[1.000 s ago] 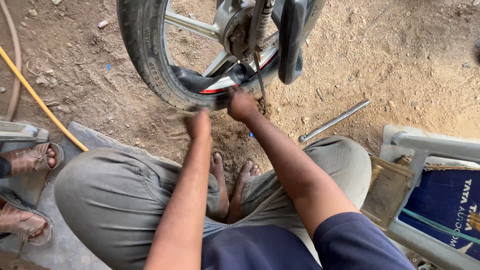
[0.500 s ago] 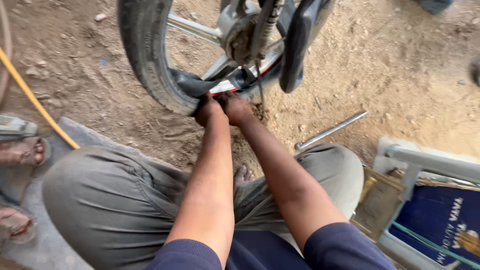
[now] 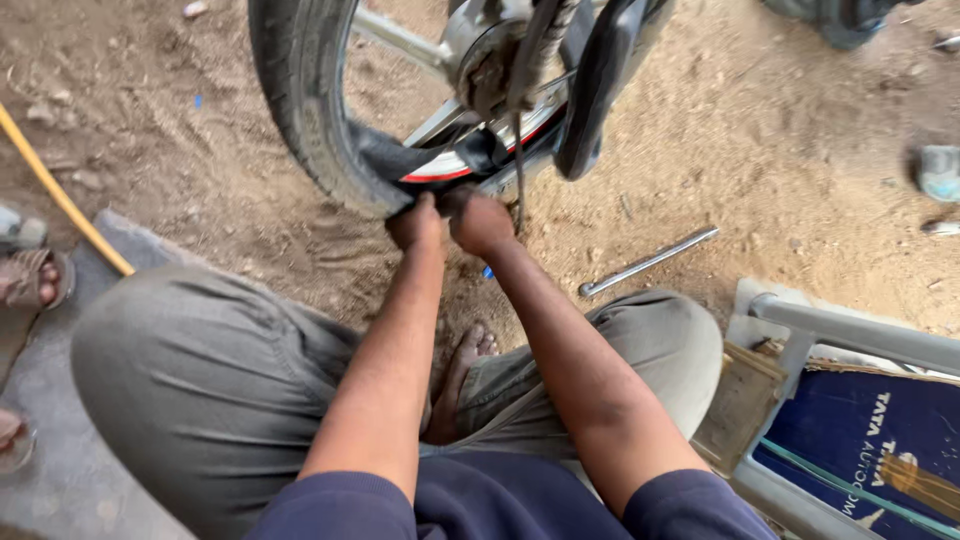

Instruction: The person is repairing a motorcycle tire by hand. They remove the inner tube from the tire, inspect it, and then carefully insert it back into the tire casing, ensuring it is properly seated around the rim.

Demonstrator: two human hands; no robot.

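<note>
A black motorcycle tyre (image 3: 300,100) on its spoked wheel stands upright on the dirt in front of me. Its lower edge is pulled off the red-striped rim (image 3: 450,165), and black rubber bulges out there. My left hand (image 3: 415,222) is closed on the tyre's loose lower edge. My right hand (image 3: 480,222) grips the same rubber right beside it, just under the rim. I squat with both knees apart, and my bare feet (image 3: 465,360) show between them.
A long metal tyre lever (image 3: 648,262) lies on the dirt to the right. A yellow hose (image 3: 60,195) crosses the ground at left, near another person's sandalled foot (image 3: 35,280). A metal frame with a blue panel (image 3: 860,420) stands at lower right.
Both hands moved up to the tyre's bottom edge. The left hand, which was open and apart a second ago, now grips the rubber next to the right hand.
</note>
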